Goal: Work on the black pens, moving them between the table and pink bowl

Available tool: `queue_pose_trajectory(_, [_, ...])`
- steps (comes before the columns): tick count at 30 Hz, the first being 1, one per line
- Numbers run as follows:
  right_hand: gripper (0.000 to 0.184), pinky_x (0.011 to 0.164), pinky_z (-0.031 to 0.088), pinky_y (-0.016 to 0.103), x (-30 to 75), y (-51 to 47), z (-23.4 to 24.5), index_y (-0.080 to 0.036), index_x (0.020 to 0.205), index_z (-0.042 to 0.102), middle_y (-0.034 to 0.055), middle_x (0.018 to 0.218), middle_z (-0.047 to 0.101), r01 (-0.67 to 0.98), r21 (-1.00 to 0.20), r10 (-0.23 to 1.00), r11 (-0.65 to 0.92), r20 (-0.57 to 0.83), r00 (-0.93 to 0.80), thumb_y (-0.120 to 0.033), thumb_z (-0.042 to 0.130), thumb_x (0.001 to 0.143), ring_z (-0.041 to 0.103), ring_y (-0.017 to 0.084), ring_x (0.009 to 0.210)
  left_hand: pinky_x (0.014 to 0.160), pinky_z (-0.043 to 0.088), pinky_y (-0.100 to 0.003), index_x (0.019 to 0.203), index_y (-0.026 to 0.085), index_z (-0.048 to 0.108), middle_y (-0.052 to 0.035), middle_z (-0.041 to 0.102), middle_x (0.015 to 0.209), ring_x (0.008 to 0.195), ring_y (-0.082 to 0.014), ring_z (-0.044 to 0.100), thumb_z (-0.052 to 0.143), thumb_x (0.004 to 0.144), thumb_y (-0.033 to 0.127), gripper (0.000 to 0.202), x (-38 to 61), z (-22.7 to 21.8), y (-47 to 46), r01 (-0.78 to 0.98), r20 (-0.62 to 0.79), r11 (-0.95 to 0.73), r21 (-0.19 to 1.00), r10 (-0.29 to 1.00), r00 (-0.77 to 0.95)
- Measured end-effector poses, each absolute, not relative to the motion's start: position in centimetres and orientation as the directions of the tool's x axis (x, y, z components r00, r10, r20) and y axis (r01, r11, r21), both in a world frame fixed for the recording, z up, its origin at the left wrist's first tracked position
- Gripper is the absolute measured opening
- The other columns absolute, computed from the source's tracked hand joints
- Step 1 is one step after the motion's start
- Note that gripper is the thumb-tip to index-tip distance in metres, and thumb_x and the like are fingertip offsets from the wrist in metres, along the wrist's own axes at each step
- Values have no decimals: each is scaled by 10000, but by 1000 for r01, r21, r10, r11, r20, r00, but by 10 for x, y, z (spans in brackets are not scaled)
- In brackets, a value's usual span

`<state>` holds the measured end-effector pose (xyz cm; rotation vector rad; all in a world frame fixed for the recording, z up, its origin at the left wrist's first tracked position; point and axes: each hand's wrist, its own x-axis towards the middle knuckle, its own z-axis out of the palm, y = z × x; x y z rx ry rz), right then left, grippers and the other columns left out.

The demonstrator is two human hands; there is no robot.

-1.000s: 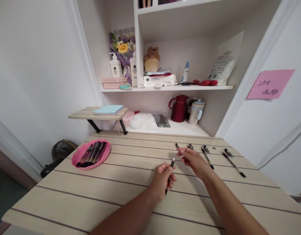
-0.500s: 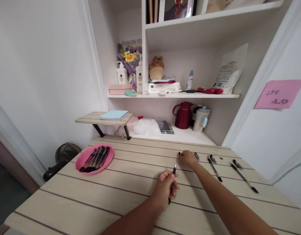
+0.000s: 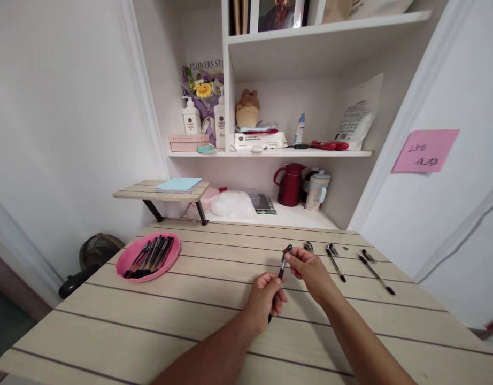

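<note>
My left hand (image 3: 266,299) is closed around the lower barrel of a black pen (image 3: 279,275), which stands tilted above the wooden table (image 3: 190,321). My right hand (image 3: 308,267) pinches a small dark pen part (image 3: 287,248) at the pen's upper tip. More loose pen parts (image 3: 309,246) lie just behind my right hand. Two further pens (image 3: 335,263) (image 3: 375,275) lie to the right with small caps beside them.
A pink dish (image 3: 148,258) holding several black pens sits at the table's left. A small raised shelf (image 3: 160,190) with a blue pad stands at the back left. Wall shelves behind hold a red jug (image 3: 290,184), bottles and boxes. A pink note (image 3: 425,149) hangs right.
My right hand reached to the loose parts at the back, picked up a small piece and brought it to the tip of the pen held in my left hand.
</note>
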<state>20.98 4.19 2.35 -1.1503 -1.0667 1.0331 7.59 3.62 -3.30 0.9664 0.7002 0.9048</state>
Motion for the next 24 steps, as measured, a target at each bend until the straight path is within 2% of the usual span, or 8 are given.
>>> queue_pose_trajectory(9, [309, 396, 210, 200, 202, 30, 14, -177, 626, 488, -42, 438, 492, -36, -999, 993, 15, 11, 119, -437, 653, 601, 340, 56, 393, 314, 185, -167, 858, 128, 552, 27, 549, 527, 300, -31, 372, 553, 676, 376, 307, 77, -36, 38, -311, -106, 275, 910, 879, 466])
queue_pose_trajectory(15, [323, 396, 220, 199, 200, 28, 3, -180, 571, 467, -67, 420, 422, -22, -1000, 992, -11, -14, 123, -436, 662, 586, 314, 51, 391, 330, 197, -165, 764, 122, 561, 10, 560, 548, 323, -28, 387, 563, 665, 377, 274, 78, -37, 37, -290, -115, 259, 921, 894, 432])
queue_pose_trajectory(18, [311, 400, 218, 202, 203, 29, 2, -182, 570, 468, -69, 423, 404, 5, -1000, 992, -8, -8, 128, -428, 657, 594, 310, 55, 403, 333, 215, -159, 862, 134, 544, 19, 567, 580, 332, -29, 400, 560, 659, 331, 283, 78, -36, 36, -292, -121, 267, 918, 893, 434])
queue_pose_trajectory(21, [316, 397, 198, 207, 205, 29, 0, -188, 570, 464, -74, 412, 387, 31, -999, 989, -23, -18, 144, -443, 648, 596, 288, 56, 395, 329, 221, -155, 1007, 154, 483, 32, 565, 608, 339, -33, 410, 559, 647, 273, 387, 78, -35, 36, -321, -98, 260, 911, 890, 445])
queue_pose_trajectory(24, [335, 398, 196, 211, 203, 30, -4, -194, 561, 441, -76, 408, 388, 31, -999, 990, -34, -29, 140, -455, 650, 587, 283, 57, 390, 325, 218, -152, 1048, 156, 454, 33, 560, 620, 344, -34, 418, 569, 642, 257, 434, 77, -35, 35, -312, -73, 227, 923, 897, 436])
